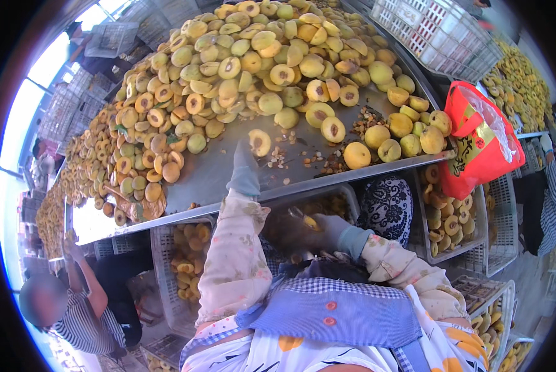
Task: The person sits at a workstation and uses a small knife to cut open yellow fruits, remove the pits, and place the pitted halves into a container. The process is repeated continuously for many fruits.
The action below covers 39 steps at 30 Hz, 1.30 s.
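My left hand (245,167), in a pale grey-blue glove, reaches over the metal table (213,170). Its blurred fingers point at a halved yellow peach (260,142) just beyond them. Closer to my body, below the table edge, my gloved right hand (332,230) is closed around a small metal tool with a looped end (304,218); something yellow shows beside the loop. Motion smears parts of this hand. A big heap of halved and whole yellow peaches (228,90) covers the far side of the table, many halves showing brown centres. Loose pits and kernels (284,158) lie near my left hand.
A red bag (481,139) hangs at the table's right corner. Crates of peach halves stand below the edge, one at left (166,273), another at right (483,229). A white crate (436,37) sits beyond. A person in stripes (83,316) works at left, another (547,198) at right.
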{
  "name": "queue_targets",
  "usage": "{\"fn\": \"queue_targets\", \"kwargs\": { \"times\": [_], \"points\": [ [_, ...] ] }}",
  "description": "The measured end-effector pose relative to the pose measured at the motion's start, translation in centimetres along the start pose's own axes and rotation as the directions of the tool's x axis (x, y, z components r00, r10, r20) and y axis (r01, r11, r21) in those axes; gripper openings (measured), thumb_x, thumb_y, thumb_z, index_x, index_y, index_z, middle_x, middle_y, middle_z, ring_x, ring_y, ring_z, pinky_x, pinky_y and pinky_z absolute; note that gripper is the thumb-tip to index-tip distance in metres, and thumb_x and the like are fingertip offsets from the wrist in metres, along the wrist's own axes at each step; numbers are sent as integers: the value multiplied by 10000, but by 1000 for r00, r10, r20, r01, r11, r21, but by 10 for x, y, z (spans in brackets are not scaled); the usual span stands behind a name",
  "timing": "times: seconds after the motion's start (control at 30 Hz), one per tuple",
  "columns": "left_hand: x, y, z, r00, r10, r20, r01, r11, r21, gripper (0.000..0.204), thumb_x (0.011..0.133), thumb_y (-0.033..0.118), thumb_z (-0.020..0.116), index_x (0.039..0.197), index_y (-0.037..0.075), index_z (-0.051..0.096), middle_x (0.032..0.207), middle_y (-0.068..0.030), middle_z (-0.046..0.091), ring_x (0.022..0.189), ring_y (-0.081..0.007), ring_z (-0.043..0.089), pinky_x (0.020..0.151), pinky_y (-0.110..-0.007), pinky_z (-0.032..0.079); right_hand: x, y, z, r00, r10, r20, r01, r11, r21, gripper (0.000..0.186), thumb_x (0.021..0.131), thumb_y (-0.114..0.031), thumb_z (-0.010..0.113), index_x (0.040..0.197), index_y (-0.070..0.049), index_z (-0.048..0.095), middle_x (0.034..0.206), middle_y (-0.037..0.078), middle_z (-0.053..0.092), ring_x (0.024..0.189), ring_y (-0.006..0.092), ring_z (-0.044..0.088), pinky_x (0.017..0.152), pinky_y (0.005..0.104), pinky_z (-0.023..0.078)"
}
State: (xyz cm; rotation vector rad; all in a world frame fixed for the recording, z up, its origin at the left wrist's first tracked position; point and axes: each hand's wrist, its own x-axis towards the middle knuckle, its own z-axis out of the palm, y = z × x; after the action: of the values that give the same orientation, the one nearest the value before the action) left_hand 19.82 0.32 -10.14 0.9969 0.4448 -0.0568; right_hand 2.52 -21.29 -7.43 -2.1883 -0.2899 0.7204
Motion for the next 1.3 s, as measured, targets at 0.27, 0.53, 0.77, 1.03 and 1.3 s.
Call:
{"fn": "queue_targets", "kwargs": {
  "times": [0.27,0.53,0.77,1.03,1.3],
  "points": [
    [-120,34,24,929,-40,367,172,926,-336,449,917,384,360,1112,-7,463,1009,-147,562,858,-279,590,732,-390,521,17,-71,-44,942,-176,-285,102,961,-259,418,783,-273,602,1066,-4,451,765,185,616,743,354,608,643,418,484],
    [-169,24,31,917,312,248,-329,944,31,323,916,288,395,1039,23,533,980,-96,571,886,-190,563,769,-307,490,1,-92,-30,954,-90,-285,-20,932,-362,388,813,-268,564,1100,-47,426,828,206,615,788,370,602,680,450,475],
    [-183,10,32,889,435,144,-450,888,92,301,920,277,399,968,26,558,839,-61,568,732,-147,549,671,-254,465,11,-50,-3,970,-237,-60,239,971,21,481,788,-77,546,1238,-30,383,1088,130,556,994,249,531,909,292,402],
    [-190,21,12,767,344,541,-624,597,505,121,873,100,504,878,1,574,807,-29,586,775,-75,512,700,-223,435,2,-47,-30,424,-280,861,-696,507,508,226,837,-218,516,1002,-67,492,692,27,547,538,163,532,490,278,444],
    [-188,36,6,996,-46,75,67,947,-315,427,859,454,486,965,45,548,880,-118,596,725,-247,604,593,-354,534,-32,-68,-16,915,-146,377,184,981,-66,373,799,-356,561,1007,-49,524,768,109,610,619,243,591,543,328,468]
  ]
}}
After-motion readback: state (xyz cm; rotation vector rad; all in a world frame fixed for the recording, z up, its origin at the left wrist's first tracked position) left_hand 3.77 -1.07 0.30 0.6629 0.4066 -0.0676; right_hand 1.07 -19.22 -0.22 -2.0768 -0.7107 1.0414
